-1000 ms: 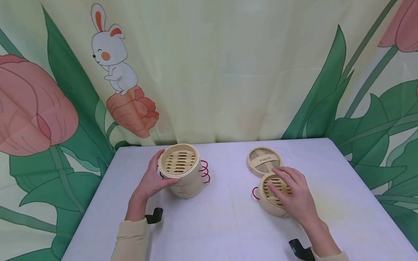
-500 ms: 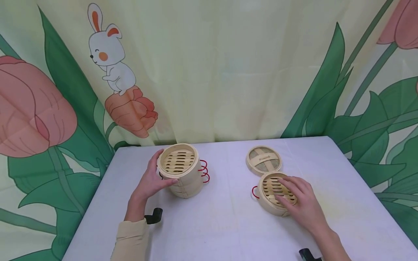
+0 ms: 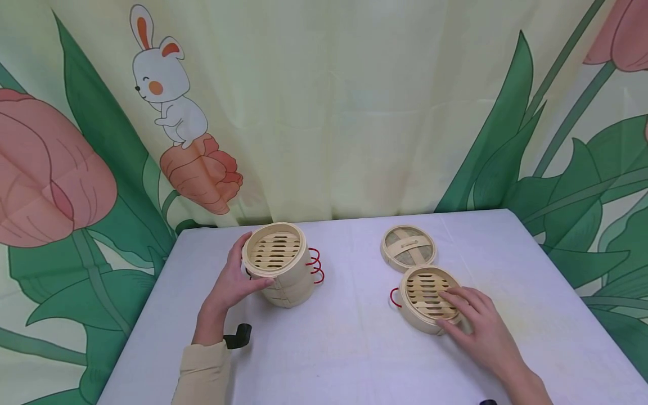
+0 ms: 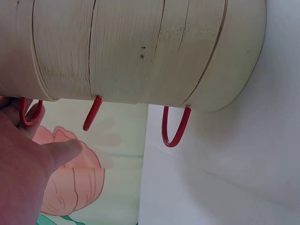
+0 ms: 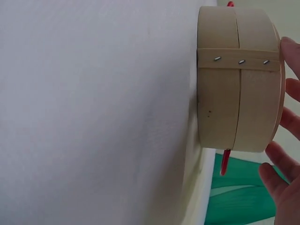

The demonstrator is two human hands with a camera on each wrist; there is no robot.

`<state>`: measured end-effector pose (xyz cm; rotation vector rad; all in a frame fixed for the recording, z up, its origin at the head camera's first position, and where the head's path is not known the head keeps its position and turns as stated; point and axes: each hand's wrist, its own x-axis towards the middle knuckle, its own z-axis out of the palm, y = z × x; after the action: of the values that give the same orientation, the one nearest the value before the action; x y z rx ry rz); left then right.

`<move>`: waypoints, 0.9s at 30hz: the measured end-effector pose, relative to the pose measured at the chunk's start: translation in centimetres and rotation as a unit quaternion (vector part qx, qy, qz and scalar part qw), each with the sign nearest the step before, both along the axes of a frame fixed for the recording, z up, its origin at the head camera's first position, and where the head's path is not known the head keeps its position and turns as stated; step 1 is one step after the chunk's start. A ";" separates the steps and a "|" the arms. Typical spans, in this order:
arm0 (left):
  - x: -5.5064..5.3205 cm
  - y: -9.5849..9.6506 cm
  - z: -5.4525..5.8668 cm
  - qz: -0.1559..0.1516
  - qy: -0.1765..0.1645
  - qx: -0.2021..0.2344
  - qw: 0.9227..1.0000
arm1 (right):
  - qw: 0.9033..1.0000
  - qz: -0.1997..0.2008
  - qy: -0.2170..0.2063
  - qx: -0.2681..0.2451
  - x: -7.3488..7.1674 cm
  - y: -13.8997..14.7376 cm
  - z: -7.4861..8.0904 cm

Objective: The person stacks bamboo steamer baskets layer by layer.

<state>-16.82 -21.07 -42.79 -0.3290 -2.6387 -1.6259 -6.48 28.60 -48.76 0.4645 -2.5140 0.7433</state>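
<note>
A stack of bamboo steamer baskets [image 3: 293, 281] stands upright at the left of the table in the head view, red loops along its side. My left hand [image 3: 230, 287] holds it from the left, thumb across the front near the top; in the left wrist view some fingertips reach behind the upper rim. At the right sits a single steamer basket [image 3: 427, 292] with a slatted floor. My right hand [image 3: 481, 329] is spread loosely at its right rim, fingertips at the edge. The right wrist view shows those fingers [image 5: 291, 123] by the rim.
A round woven steamer lid [image 3: 409, 243] lies just behind the right basket, against or very near it. White cloth covers the table [image 3: 349, 337]. A printed curtain [image 3: 329, 112] with a rabbit and flowers hangs along the back edge.
My right hand has drawn back to the right and toward me, from over the single basket's slats to its rim. My left hand and the stack stay in place.
</note>
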 end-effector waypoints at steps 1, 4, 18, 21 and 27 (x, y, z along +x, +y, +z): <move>0.0 0.0 0.0 -0.001 0.002 0.002 1.000 | 1.000 -0.002 -0.002 0.002 0.1 0.0 0.0; 0.0 0.0 0.0 -0.002 0.002 0.006 1.000 | 1.000 -0.005 -0.010 0.005 0.3 0.1 -0.1; 0.2 0.1 0.1 0.000 -0.004 0.002 1.000 | 0.999 0.023 -0.035 -0.010 0.7 1.6 -1.1; 0.2 0.1 0.1 -0.001 -0.005 0.003 1.000 | 0.998 0.050 -0.021 -0.027 0.4 2.1 -1.2; 0.1 0.1 0.1 -0.004 -0.004 0.008 1.000 | 0.997 0.060 -0.030 -0.046 0.3 2.1 -1.1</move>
<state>-16.77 -20.98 -42.65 -0.3332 -2.6322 -1.6515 -6.21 30.69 -49.82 0.5733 -2.5113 0.9290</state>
